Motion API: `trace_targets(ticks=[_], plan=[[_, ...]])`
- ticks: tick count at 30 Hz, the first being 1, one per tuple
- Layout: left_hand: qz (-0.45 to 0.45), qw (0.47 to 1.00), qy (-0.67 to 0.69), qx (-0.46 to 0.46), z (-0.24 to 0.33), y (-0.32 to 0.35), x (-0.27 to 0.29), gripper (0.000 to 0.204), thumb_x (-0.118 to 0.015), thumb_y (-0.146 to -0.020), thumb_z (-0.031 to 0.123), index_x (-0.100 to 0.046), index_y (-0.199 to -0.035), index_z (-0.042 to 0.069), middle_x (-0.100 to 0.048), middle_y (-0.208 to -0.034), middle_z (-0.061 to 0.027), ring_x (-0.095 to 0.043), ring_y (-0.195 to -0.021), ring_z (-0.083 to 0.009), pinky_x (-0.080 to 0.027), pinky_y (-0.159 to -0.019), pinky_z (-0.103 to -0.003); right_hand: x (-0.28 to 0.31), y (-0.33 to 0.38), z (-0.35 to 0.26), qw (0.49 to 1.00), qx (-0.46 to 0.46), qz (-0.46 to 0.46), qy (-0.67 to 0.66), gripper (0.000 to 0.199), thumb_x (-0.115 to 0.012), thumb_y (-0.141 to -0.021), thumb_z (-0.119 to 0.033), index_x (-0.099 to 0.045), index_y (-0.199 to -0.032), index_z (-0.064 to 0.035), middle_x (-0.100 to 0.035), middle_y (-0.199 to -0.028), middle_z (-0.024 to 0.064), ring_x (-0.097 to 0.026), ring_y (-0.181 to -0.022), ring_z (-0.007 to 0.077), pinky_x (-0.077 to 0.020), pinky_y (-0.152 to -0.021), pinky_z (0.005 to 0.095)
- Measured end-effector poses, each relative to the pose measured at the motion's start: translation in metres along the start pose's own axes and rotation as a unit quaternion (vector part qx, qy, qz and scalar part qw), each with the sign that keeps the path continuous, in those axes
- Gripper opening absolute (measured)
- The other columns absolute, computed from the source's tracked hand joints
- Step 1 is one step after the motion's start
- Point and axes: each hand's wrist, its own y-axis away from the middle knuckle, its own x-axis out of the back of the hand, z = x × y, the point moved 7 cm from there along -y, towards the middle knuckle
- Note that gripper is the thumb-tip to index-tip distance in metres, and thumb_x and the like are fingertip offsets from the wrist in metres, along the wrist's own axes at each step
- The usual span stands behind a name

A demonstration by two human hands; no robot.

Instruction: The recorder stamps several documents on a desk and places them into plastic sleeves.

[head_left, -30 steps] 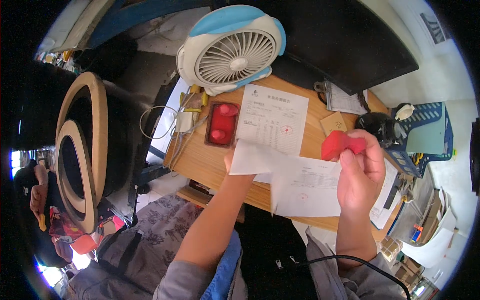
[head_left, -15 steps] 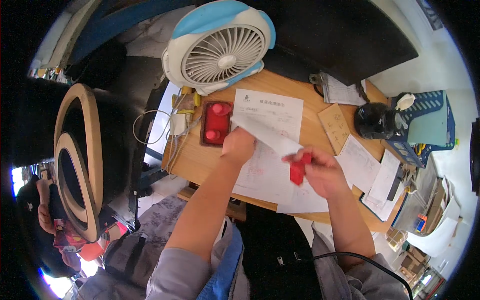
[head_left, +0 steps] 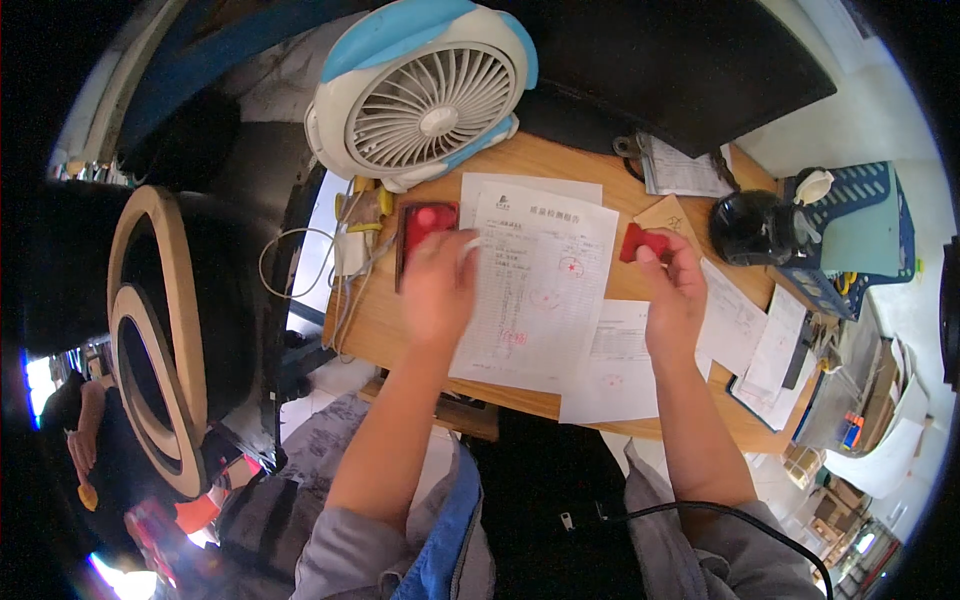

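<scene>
A white printed form (head_left: 545, 285) with red stamp marks lies on top of other sheets on the wooden desk (head_left: 375, 325). My left hand (head_left: 438, 285) rests flat on the form's left edge, next to a red ink pad (head_left: 424, 224). My right hand (head_left: 672, 290) holds a red stamp (head_left: 640, 240) just off the form's upper right corner, above the desk. More stamped sheets (head_left: 622, 365) lie under and right of the form.
A white and blue desk fan (head_left: 425, 95) stands at the back left. Cables (head_left: 345, 255) hang off the left edge. A dark round jar (head_left: 752, 226), a blue basket (head_left: 862, 225) and loose papers (head_left: 760, 340) fill the right side. Large rings (head_left: 150, 330) stand left.
The top form, lifted by my left hand before, now lies flat on the pile. My right hand with the stamp pressed down on the papers, then moved up and right.
</scene>
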Motion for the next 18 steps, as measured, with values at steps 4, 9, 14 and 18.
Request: trace_targets(ticks=[4,9,14,18], plan=[[0.08,0.985,-0.151,0.029,-0.023,0.025,0.049,0.035,-0.069,-0.076,0.011,-0.06,-0.11,0.01,-0.059,-0.1,-0.013,-0.055,-0.096,-0.0337,-0.046,-0.081,-0.042,-0.017,0.01,0.03,0.994,-0.02,-0.031,0.107,0.019,-0.062,-0.086,-0.007,-0.062,-0.105,-0.0062,-0.062,-0.097,0.0028,-0.058,-0.084,0.0118,-0.0466,-0.074,0.023],[0.01,0.991,-0.121,0.061,-0.055,0.033,0.036,0.033,-0.068,-0.078,0.011,-0.06,-0.11,0.009,-0.059,-0.098,-0.0114,-0.056,-0.094,-0.0319,-0.047,-0.079,-0.043,-0.109,0.027,0.031,0.946,0.132,-0.169,0.241,0.027,-0.061,-0.08,-0.003,-0.061,-0.107,-0.0086,-0.061,-0.094,0.0145,-0.058,-0.089,0.0313,-0.0479,-0.081,0.0378],[0.041,0.99,-0.083,0.102,-0.057,0.037,0.047,0.032,-0.065,-0.079,0.006,-0.06,-0.111,0.008,-0.06,-0.1,-0.013,-0.06,-0.088,-0.0288,-0.048,-0.075,-0.04,-0.2,0.045,0.047,0.88,0.231,-0.278,0.309,0.029,-0.058,-0.075,-0.003,-0.058,-0.104,-0.0052,-0.058,-0.102,0.0128,-0.054,-0.1,0.0316,-0.0462,-0.087,0.0404],[0.068,0.994,-0.027,0.081,-0.054,0.05,0.062,0.031,-0.065,-0.079,0.001,-0.061,-0.108,0.007,-0.06,-0.098,-0.0129,-0.061,-0.083,-0.0279,-0.049,-0.072,-0.037,-0.242,0.046,0.059,0.856,0.232,-0.314,0.339,0.029,-0.055,-0.077,-0.004,-0.058,-0.106,-0.0052,-0.056,-0.104,0.0125,-0.053,-0.101,0.0306,-0.0476,-0.086,0.0384]])
